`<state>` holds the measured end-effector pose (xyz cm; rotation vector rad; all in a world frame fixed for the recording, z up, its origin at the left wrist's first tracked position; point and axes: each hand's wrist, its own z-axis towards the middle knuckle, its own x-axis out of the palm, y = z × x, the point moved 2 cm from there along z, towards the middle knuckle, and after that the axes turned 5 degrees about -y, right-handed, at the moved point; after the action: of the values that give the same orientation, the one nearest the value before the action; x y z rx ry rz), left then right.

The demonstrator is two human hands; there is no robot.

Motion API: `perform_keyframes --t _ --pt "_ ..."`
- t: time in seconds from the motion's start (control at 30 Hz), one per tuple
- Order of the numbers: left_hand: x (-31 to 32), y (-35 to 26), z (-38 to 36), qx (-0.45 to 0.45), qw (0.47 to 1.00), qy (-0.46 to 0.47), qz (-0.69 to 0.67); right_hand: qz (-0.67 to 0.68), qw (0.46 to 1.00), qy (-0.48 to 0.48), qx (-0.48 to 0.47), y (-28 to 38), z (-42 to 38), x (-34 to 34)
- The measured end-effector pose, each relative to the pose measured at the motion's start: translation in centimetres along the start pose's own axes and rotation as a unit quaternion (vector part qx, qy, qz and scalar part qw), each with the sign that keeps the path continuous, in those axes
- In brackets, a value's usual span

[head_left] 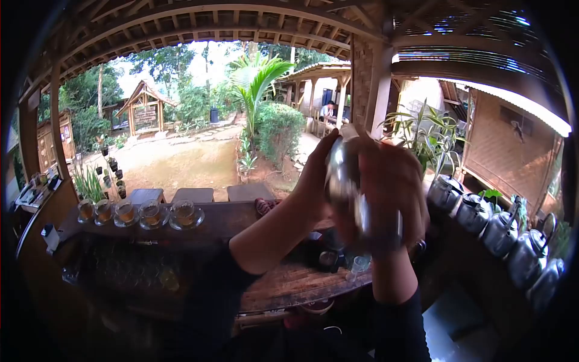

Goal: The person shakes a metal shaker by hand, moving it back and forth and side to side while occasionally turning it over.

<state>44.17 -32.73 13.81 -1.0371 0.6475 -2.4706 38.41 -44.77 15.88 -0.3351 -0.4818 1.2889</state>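
Raised in front of me, a shiny metal cocktail shaker (341, 166) is gripped between both hands and blurred by motion. My left hand (318, 173) is closed round its left side. My right hand (395, 190) wraps its right side and hides much of it, with the fingers smeared. Below the hands, a small clear glass (360, 264) stands on the wooden counter (283, 288), beside a dark small container (327, 259).
Several glasses of brown drink (151, 213) stand on saucers along the raised ledge (232, 218) at left. Metal kettles (500, 232) line the right side. Stools (193, 194) stand beyond the ledge. A distant person (327, 110) is under a roof.
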Motion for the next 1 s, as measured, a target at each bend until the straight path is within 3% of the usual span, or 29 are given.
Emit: perform_keyframes --t 0.03,0.1,0.17,0.23,0.27,0.3,0.33,0.37,0.43,0.47,0.5,0.53,0.57,0.63,0.67,0.7,0.73,0.8,0.83,0.87,0.9,0.97,1.0 --pt "0.7 -0.2 -0.4 -0.093 0.982 0.068 -0.149 -0.001 1.000 0.002 0.004 0.4 -0.1 -0.6" --pt "2.8 -0.2 -1.4 0.015 0.991 0.100 -0.084 0.139 0.969 -0.068 -0.193 2.2 -0.5 -1.9" --pt "0.2 -1.1 1.2 -0.014 0.995 0.073 -0.072 0.042 0.997 0.021 -0.058 0.6 -0.1 -1.6" --pt "-3.1 -0.1 4.3 -0.096 0.971 0.110 -0.190 0.067 0.997 -0.029 -0.028 -3.4 -0.4 1.2" --pt "-2.3 0.4 3.7 -0.092 0.970 0.112 -0.193 0.113 0.990 -0.007 0.089 -3.9 -0.9 1.5" --pt "-1.3 0.8 2.8 -0.056 0.986 0.017 -0.154 0.155 0.967 0.014 0.201 -4.6 -1.0 1.6" --pt "-0.9 0.9 2.4 -0.021 0.990 -0.080 -0.113 0.159 0.980 0.020 0.114 -4.5 -0.7 1.0" --pt "-1.7 0.2 2.3 -0.088 0.964 0.114 -0.225 0.126 0.992 0.019 0.011 -2.5 0.9 0.2" --pt "1.7 -1.6 0.0 -0.074 0.990 0.055 -0.110 0.121 0.984 0.098 -0.086 1.6 2.3 -1.9" --pt "2.9 -1.1 -0.2 -0.005 0.996 0.024 -0.086 0.124 0.983 0.101 -0.087 1.2 1.3 -0.8" --pt "2.7 -0.6 -0.7 0.057 0.993 0.027 -0.104 0.137 0.970 -0.001 -0.199 0.6 -0.7 0.4" --pt "2.1 -0.6 -0.3 0.038 0.986 0.092 -0.131 0.145 0.936 -0.104 -0.303 0.4 -1.9 1.0" --pt "0.8 -0.7 0.6 0.018 0.975 0.156 -0.156 0.145 0.937 -0.103 -0.300 -0.2 -1.6 1.0" --pt "-3.5 0.5 3.7 -0.088 0.947 0.172 -0.256 0.063 0.996 0.063 -0.029 -2.6 -0.8 1.5" --pt "-3.9 1.3 4.8 0.061 0.998 -0.015 0.010 0.102 0.978 0.076 0.164 -3.6 -0.9 2.0" --pt "-4.6 1.6 5.3 -0.044 0.985 -0.147 -0.080 0.137 0.924 0.086 0.346 -4.5 -1.0 2.5" --pt "-5.0 1.8 5.2 -0.037 0.992 -0.092 -0.082 0.164 0.913 0.087 0.364 -4.4 -0.7 1.6" --pt "-1.6 0.3 2.5 -0.060 0.987 0.039 -0.145 0.110 0.982 0.116 0.096 -2.6 0.7 0.0" --pt "-0.8 -0.2 1.7 -0.083 0.969 0.111 -0.206 0.096 0.984 0.150 -0.011 -1.0 1.8 -1.2" --pt "-0.5 -0.2 1.6 -0.061 0.967 0.167 -0.184 0.066 0.980 0.150 -0.111 0.5 1.4 -2.2" --pt "0.1 0.5 1.2 0.005 0.993 0.048 -0.106 0.071 0.980 0.149 -0.111 0.0 1.2 -2.2" --pt "-0.6 -0.1 1.7 -0.008 0.988 0.125 -0.092 0.041 0.969 0.106 -0.219 -0.8 -0.1 -2.5" --pt "-2.7 0.4 3.5 -0.019 0.990 0.104 -0.094 0.015 0.978 0.129 -0.162 -2.9 -0.7 -1.6"
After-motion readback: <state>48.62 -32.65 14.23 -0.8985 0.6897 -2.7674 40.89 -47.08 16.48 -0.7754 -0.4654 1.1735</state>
